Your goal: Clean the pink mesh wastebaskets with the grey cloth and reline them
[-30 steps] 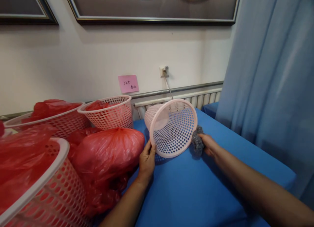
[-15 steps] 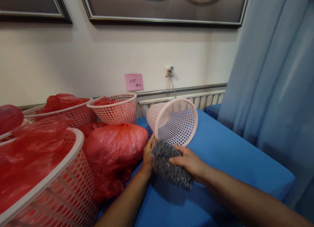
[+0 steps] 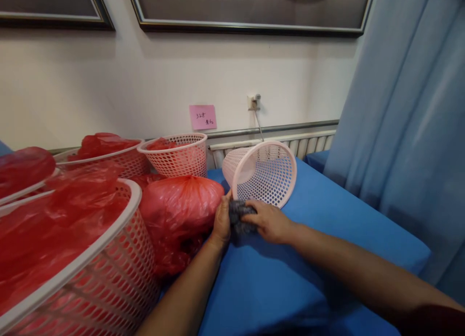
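Observation:
A pink perforated plastic basket (image 3: 292, 173) lies tipped on its side on the blue-covered table (image 3: 290, 278), its mouth facing me. My left hand (image 3: 221, 220) is at the lower left of the basket's rim, fingers partly hidden and seemingly closed on it. In my right hand (image 3: 271, 222) is a folded grey fuzzy cloth (image 3: 238, 214), gripped between thumb and fingers. The cloth sits just at the basket's mouth, against my left hand. A stuffed red plastic bag (image 3: 181, 200) lies close to the left of that hand.
Pink baskets lined with red bags stand at the left: a large near one (image 3: 134, 244), a back one (image 3: 178, 156) and others. A wall socket (image 3: 253, 102) with a cord, a radiator (image 3: 312, 143) and a pink note (image 3: 202, 117) are behind. A blue curtain (image 3: 392, 108) hangs right.
My right hand has moved the grey cloth forward and left, closer to the basket's mouth, and the cloth looks more bunched. My left hand stays by the rim.

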Tool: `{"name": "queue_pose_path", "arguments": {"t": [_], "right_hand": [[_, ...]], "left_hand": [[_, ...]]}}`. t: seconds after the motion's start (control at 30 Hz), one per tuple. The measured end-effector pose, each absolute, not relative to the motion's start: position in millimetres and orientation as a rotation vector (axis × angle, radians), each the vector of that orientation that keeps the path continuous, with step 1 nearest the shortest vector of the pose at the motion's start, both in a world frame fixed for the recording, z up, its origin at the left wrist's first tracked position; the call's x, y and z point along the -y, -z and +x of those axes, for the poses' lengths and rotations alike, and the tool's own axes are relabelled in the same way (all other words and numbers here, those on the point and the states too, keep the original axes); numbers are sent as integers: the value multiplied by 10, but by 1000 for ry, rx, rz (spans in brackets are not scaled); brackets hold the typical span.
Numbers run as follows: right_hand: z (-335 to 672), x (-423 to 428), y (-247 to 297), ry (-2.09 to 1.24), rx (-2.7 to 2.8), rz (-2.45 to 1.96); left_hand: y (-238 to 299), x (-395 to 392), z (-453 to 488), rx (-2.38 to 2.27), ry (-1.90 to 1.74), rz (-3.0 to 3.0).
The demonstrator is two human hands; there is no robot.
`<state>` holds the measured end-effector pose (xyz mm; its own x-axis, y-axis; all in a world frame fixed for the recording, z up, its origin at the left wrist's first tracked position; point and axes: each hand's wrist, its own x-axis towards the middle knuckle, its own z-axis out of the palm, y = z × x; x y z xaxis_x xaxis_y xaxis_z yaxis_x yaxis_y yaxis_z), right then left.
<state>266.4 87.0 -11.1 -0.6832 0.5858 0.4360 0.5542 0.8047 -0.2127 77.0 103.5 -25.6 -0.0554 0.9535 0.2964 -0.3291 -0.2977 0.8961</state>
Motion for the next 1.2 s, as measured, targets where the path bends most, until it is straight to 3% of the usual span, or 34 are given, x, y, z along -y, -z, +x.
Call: {"name": "queue_pose_path", "arguments": {"t": [0.17,0.37,0.5,0.67,0.77,0.93,1.07,1.2], "right_hand": [[3157,-890,511,-166,2474,-1249],[3887,-1425,82,77,2067,-1747],[3888,-1741,-399,110,1771,-1748],[3048,-1769,-771,-44,1823,-1399],[2547,-1449,-637,-149,1958,-1282],[2438,-763,67,-259,2314,-1165],[2868,-574,457,-213,2419,-1437],[3498,-786,332,-43,2271,-1813]], "left_hand": [[222,-1072,757,-916,-1574,1315],[188,-1084,771,-979,-1547,1362],[204,-1090,803,-1003,-1517,1388],[265,-1111,813,-1081,-1516,1458],[323,-1117,769,-1100,-1489,1485],[404,-1128,682,-1142,-1544,1473],[399,-1128,665,-1170,-1562,1483],[346,-1107,694,-1160,-1571,1479]]}}
